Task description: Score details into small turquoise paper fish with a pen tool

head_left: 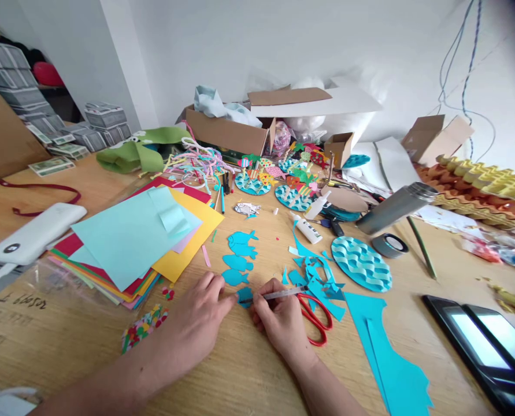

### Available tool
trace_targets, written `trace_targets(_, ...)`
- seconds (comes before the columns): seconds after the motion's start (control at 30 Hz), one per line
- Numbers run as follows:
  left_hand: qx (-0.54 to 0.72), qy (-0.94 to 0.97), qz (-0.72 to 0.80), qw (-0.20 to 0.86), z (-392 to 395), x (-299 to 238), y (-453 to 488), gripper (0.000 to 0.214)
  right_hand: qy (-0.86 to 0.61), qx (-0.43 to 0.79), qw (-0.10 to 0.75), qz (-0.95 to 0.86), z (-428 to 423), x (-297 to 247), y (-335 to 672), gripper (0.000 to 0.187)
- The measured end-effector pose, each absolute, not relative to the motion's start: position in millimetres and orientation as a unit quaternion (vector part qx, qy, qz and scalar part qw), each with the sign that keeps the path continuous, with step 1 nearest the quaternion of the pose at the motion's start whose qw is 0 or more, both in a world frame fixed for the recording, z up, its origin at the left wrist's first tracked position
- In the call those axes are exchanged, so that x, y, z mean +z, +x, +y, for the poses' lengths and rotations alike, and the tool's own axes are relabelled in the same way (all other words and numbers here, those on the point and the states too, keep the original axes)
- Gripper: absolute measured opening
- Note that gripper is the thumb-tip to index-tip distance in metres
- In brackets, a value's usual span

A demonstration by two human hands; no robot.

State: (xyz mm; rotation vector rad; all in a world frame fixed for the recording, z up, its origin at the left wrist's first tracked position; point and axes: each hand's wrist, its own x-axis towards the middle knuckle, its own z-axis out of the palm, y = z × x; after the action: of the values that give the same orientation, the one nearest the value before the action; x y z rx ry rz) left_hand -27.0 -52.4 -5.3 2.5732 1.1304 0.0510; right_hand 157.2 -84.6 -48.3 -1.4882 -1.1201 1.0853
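Observation:
My right hand [278, 316] is closed on a thin grey pen [278, 295] whose tip rests on a small blue paper fish [245, 296] lying on the wooden table. The fingertips of my left hand [200, 315] press down on that fish's left edge. A column of several more blue paper fish [241, 254] lies just beyond it. Red-handled scissors [315, 315] lie beside my right hand, on blue paper scraps [315, 274].
A stack of coloured paper sheets [140, 242] lies at left, a white power bank [36, 231] beyond. A blue wave-pattern disc [361, 263], glue bottle [306, 227], grey flask [396, 207], tape roll [389, 245], a tablet [482, 341] and cardboard boxes [226, 133] crowd the right and back.

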Motion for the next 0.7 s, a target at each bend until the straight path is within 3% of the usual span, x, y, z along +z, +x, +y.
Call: trace_targets(0.7, 0.021, 0.905, 0.393, 0.163, -52.6, -7.3, -27.9, 0.053, -0.605, 0.455, 0.500, -0.419, -84.0, -46.2, 156.0, 0.031)
